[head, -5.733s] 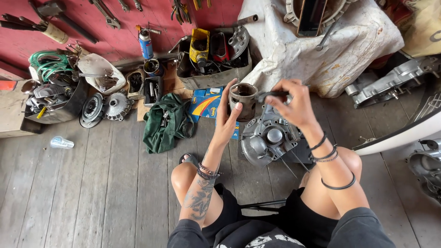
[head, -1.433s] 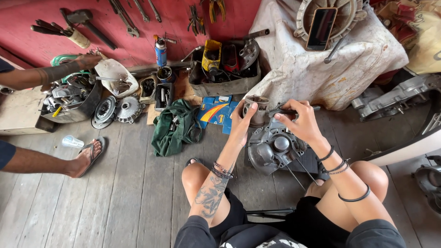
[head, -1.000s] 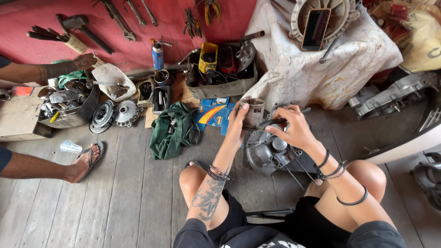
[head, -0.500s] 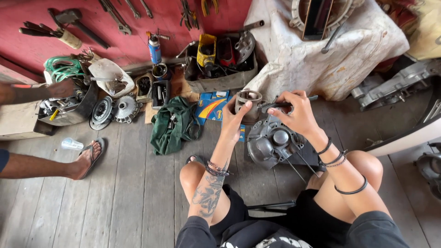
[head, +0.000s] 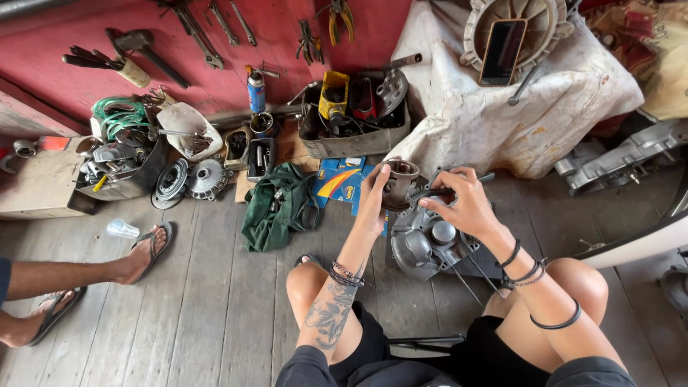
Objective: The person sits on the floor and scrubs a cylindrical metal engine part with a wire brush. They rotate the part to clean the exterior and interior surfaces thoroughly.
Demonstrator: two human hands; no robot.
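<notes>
Head view, looking down at a person seated on a plank floor [head: 215, 301]. The left hand [head: 374, 197] is raised palm-inward, its fingers [head: 380, 175] curled around the near side of a short metal cylinder [head: 400, 183], which is held upright just above the grey engine case [head: 424, 244]. The cylinder lies between the two hands, touching the left fingers on one side. The right hand [head: 462, 204] is closed around a slim dark tool [head: 448, 188] whose tip points toward the cylinder's rim (whether it touches cannot be told). The engine case rests on the floor between the knees, directly below both hands.

Left of the hands lie a crumpled green cloth [head: 276, 208] and a blue and yellow box [head: 344, 183]. Behind them stands a tray of parts [head: 355, 122] against the red wall [head: 86, 29]. A white cloth [head: 516, 115] covers a bulky object at right. Another person's sandalled foot [head: 147, 247] rests at far left, well apart.
</notes>
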